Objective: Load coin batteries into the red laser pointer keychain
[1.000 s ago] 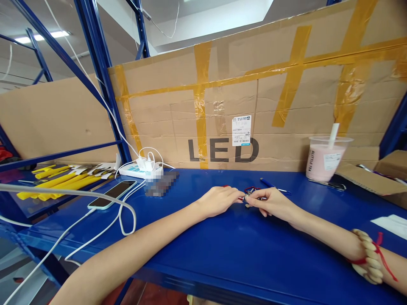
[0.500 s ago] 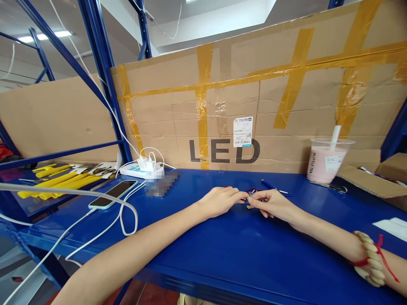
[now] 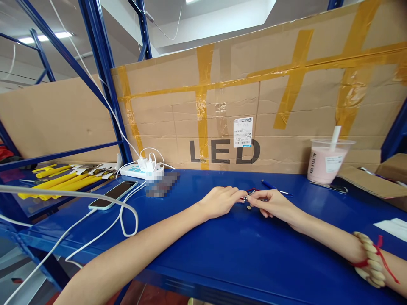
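Note:
Both my hands meet over the blue tabletop, fingertips nearly touching. My left hand (image 3: 221, 201) is closed, palm down, pinching one end of a thin red cord with small metal pieces (image 3: 244, 198). From the other side, my right hand (image 3: 270, 202) pinches at the same small piece with thumb and forefinger. A little round gold-coloured piece (image 3: 249, 207) shows just below the fingertips. Part of the red cord loops up behind them. The fingers hide most of the object, so its exact kind is unclear. Just beyond my right hand lies a blue pen (image 3: 274, 186).
A plastic cup of pink drink (image 3: 327, 163) stands at the back right, beside an open cardboard box (image 3: 365, 180). On the left are a charging phone (image 3: 113, 195), a white power strip (image 3: 140, 170), loose white cables and yellow-handled tools (image 3: 63, 184). A large cardboard panel (image 3: 165, 114) closes off the back.
My fingertips have shifted very slightly around the small piece, and the gold-coloured disc shows more plainly below them. Both arms stay almost where they were.

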Demonstrator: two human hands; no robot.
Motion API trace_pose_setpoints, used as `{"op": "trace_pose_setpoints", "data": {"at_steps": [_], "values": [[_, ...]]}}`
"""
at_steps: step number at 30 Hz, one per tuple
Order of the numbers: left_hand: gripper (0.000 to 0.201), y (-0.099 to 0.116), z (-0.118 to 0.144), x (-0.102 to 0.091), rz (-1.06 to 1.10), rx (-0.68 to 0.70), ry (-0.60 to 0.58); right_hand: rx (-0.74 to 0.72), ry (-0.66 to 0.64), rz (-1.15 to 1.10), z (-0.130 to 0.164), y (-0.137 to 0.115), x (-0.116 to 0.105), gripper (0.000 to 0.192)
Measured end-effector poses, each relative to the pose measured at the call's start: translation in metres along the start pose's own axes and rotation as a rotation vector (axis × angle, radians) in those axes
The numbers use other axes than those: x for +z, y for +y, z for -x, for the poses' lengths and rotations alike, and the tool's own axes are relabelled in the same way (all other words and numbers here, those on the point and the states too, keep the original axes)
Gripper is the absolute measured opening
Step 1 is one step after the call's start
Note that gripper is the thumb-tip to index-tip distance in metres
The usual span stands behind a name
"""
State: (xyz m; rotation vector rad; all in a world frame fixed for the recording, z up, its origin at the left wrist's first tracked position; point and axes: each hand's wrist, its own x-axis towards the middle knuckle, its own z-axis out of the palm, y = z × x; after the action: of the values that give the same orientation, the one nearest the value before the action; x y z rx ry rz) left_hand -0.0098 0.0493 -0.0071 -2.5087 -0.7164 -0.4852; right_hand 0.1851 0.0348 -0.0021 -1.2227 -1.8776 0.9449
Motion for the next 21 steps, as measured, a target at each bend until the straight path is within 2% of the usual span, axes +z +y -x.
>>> {"op": "trace_pose_setpoints", "data": {"at_steps": [13,21], "values": [[0.018,0.004,-0.001,-0.009,0.046,-0.133,-0.100,-0.331,0.257,0.121,0.005,-0.006,0.001,0.048],[0.017,0.004,-0.001,-0.010,0.126,-0.178,-0.128,-0.445,0.227,0.193,0.004,-0.004,-0.004,0.045]]}}
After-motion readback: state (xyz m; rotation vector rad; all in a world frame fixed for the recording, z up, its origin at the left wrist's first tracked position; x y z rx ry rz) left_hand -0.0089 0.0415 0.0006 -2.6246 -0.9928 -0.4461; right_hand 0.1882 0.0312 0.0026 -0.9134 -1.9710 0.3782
